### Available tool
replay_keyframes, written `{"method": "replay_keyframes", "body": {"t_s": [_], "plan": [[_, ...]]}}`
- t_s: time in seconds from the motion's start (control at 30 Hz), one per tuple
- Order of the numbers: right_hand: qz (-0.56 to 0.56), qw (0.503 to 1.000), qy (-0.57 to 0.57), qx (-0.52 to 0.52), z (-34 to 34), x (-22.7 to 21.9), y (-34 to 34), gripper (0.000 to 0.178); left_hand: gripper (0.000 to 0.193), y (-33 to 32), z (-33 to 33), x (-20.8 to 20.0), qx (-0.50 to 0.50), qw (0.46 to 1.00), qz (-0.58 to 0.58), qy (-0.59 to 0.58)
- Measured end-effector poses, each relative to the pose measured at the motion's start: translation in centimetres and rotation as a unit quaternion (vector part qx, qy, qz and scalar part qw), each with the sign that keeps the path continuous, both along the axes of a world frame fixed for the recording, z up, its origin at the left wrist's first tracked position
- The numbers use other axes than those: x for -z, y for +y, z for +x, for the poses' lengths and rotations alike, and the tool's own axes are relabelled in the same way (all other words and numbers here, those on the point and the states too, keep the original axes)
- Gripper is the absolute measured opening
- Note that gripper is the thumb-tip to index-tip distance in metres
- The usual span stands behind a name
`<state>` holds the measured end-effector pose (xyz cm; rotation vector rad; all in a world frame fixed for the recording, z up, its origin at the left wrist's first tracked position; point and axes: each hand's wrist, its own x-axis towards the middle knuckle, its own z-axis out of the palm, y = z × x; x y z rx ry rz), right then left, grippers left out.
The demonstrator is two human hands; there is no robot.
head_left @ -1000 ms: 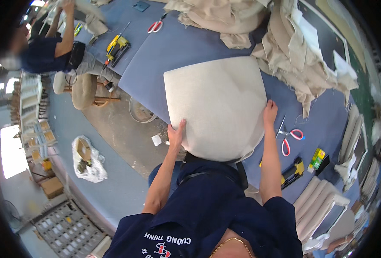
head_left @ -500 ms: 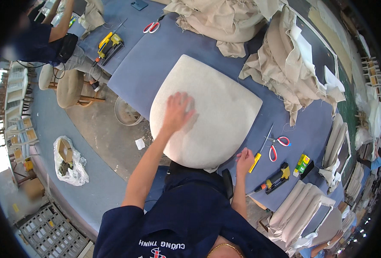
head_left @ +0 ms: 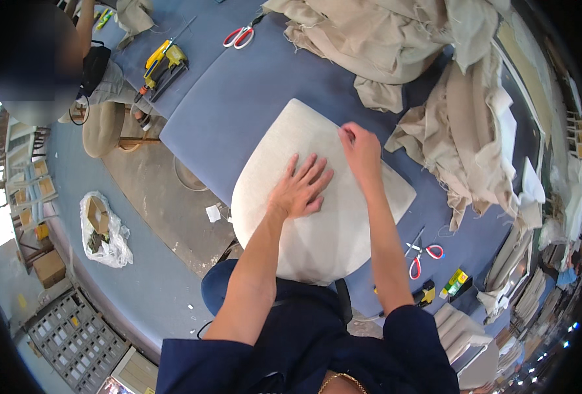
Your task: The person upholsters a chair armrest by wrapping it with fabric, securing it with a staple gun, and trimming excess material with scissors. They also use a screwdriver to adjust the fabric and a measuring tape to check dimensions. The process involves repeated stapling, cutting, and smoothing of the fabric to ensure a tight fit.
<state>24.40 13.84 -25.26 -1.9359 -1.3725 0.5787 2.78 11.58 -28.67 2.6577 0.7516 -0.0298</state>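
Observation:
A cream upholstered seat cushion point(head_left: 324, 243) lies on the blue-grey table in front of me, its rounded side toward the left and near me. My left hand point(head_left: 301, 188) rests flat on its top with the fingers spread. Over the cushion's far right edge is my right hand point(head_left: 361, 150), its fingers curled and pinched together; whatever they hold, if anything, is too small to make out. My right forearm crosses above the cushion's right side. Red-and-white-handled scissors point(head_left: 417, 257) lie on the table just right of that forearm.
A yellow-black staple gun point(head_left: 425, 293) and a yellow-green box point(head_left: 456, 282) lie at the right. Beige fabric point(head_left: 370, 46) is heaped at the back. Far left are more scissors point(head_left: 240, 37), another staple gun point(head_left: 166, 69) and a person. Stacked padded pieces point(head_left: 460, 328) stand lower right.
My right hand has risen from beside the screwdriver to the cushion's far right edge. My left hand has shifted right on the cushion. The cushion now appears slightly lower and farther right.

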Motion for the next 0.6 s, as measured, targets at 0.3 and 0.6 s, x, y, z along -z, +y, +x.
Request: {"method": "replay_keyframes", "body": {"t_s": [0.3, 0.6], "plan": [[-0.045, 0.982, -0.100, -0.153, -0.1, 6.5, 11.3, 0.018, 0.075, 0.5, -0.1, 0.8, -0.004, 1.000, 0.002, 0.005], [-0.024, 0.982, -0.115, -0.150, -0.6, 8.2, 12.4, 0.018, 0.077, 0.3, 0.0, 1.8, -0.006, 1.000, -0.011, -0.007]]}}
